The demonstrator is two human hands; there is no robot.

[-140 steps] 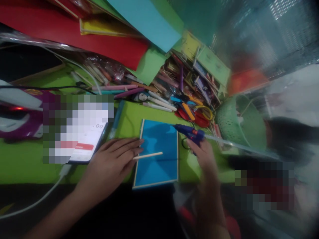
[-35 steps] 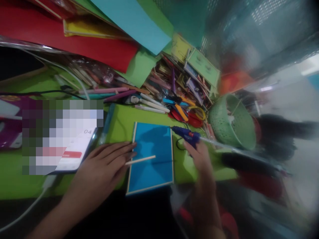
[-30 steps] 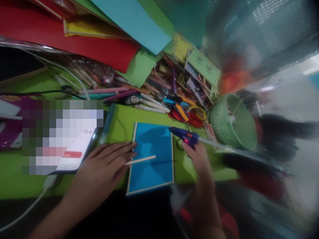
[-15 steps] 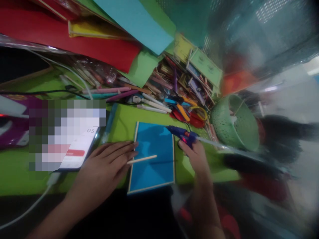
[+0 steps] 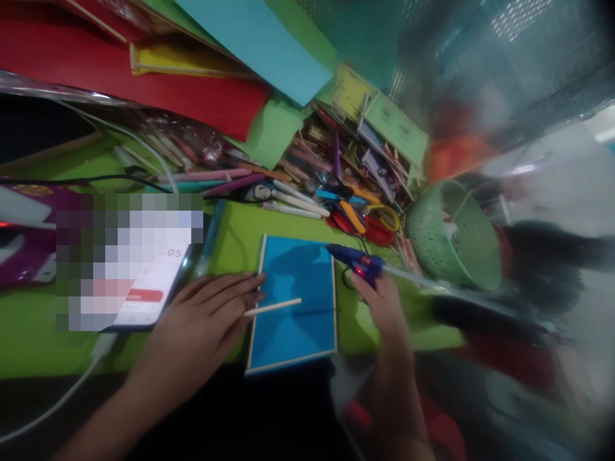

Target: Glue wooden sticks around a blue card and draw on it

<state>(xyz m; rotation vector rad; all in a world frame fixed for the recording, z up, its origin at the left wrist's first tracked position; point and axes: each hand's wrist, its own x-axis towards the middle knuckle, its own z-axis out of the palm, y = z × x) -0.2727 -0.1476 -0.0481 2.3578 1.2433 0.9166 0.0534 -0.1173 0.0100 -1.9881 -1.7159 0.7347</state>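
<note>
A blue rectangular board [image 5: 300,336] with pale thin strips along its edges lies on the green tabletop in front of me. My left hand [image 5: 206,314] rests at its left edge, fingertips on the border, and a thin pale wooden stick [image 5: 278,307] juts out from between thumb and fingers over the blue surface. In my right hand [image 5: 384,304] is a dark blue glue gun [image 5: 354,258] with a small red light. Its nozzle points left at the board's upper right corner; whether it touches the strip there I cannot tell. A clear glue stick [image 5: 408,275] trails from its back.
Left of my left hand lies a lit phone [image 5: 148,282] with a white cable [image 5: 72,387]. Behind the board are pens [image 5: 293,202], scissors [image 5: 353,214] and coloured paper sheets [image 5: 269,57]. A green basket [image 5: 451,234] stands at the right.
The glue gun and my right hand have shifted slightly to the right, so the nozzle is nearer the board's right edge. My left hand and the wooden stick stay in place.
</note>
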